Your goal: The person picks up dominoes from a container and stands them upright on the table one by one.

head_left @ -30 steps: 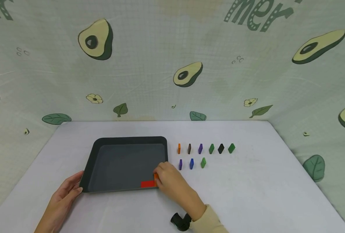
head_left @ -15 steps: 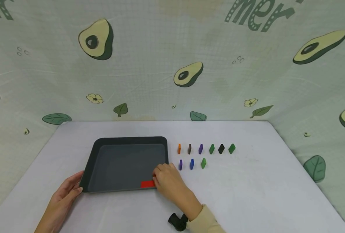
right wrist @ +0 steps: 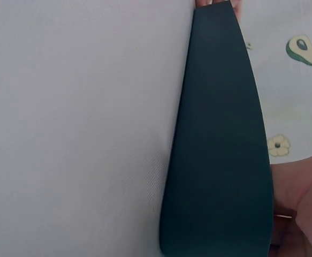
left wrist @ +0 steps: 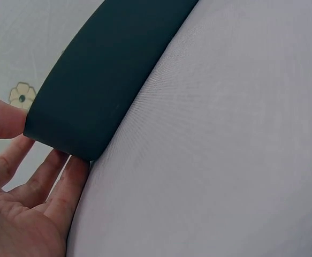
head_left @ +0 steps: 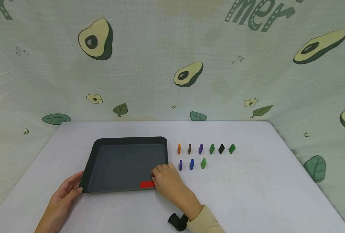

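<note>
Since a second ago, I see the orange piece that showed at the right hand's fingertips has gone out of sight, and the right hand (head_left: pixel 167 183) has slid a little further left over the near right corner of the dark tray (head_left: pixel 125 140). Its fingers (head_left: pixel 157 171) are bent down over the tray's rim and reach inside, just beside a flat red piece (head_left: pixel 147 184) that lies on the tray floor along the near edge; whether they grip anything underneath I cannot tell. A cream sleeve (head_left: pixel 204 221) covers that wrist, with a black camera mount (head_left: pixel 177 221) strapped beside it. My left hand (head_left: pixel 62 197) lies at the tray's near left corner, fingers nearly straight and relaxed, their tips touching the outer wall; in the left wrist view the thumb (left wrist: pixel 0 118) sits against the corner's end and the other fingers lie beneath its edge. The tray sits left of centre on a white worktop (head_left: pixel 262 187). To its right stand two rows of small upright coloured pieces: the far row (head_left: pixel 205 149) runs orange, brown, purple, green, black, green, and the nearer row (head_left: pixel 191 163) runs purple, blue, green. A cloth backdrop (head_left: pixel 172 64) printed with avocados rises behind the worktop.
</note>
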A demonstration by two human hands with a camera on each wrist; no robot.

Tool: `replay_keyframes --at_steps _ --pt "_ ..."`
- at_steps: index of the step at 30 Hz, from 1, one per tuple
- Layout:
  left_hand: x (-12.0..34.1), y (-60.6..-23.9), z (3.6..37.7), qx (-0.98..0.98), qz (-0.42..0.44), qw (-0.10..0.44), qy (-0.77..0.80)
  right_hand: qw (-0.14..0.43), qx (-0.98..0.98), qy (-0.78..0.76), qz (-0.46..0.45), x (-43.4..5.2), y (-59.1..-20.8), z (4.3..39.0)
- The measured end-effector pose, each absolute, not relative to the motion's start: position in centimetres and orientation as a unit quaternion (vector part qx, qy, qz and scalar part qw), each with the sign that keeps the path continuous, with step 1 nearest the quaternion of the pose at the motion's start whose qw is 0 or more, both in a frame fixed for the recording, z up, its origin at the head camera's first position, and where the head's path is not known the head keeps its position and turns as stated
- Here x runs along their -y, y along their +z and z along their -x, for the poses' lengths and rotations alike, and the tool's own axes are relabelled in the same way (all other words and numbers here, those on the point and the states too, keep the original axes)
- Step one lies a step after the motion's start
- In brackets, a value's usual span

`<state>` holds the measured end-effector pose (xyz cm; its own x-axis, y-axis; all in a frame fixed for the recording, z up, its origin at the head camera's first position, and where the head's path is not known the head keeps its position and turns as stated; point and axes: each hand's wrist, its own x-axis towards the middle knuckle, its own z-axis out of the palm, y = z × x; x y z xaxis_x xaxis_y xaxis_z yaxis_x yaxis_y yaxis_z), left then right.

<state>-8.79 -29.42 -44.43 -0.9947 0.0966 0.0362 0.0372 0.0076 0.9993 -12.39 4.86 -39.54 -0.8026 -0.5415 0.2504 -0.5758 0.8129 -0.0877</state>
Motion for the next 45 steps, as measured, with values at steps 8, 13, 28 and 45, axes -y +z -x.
replay_keyframes --at_steps 8,13,28,45 --pt "29.09 -44.00 8.63 -0.714 -0.047 0.035 0.698 0.077 0.939 0.112 -0.315 -4.90 -39.20 12.33" --pt "29.04 -43.99 8.64 -0.713 -0.047 0.034 0.699 0.068 0.939 0.120 -0.314 -4.75 -39.21 12.31" --pt "29.03 -44.08 8.78 -0.716 -0.040 0.030 0.696 0.063 0.930 0.152 -0.328 -4.67 -39.11 12.22" --pt "29.03 -44.18 8.76 -0.715 -0.047 0.029 0.697 0.055 0.914 0.184 -0.357 -4.73 -38.74 12.17"
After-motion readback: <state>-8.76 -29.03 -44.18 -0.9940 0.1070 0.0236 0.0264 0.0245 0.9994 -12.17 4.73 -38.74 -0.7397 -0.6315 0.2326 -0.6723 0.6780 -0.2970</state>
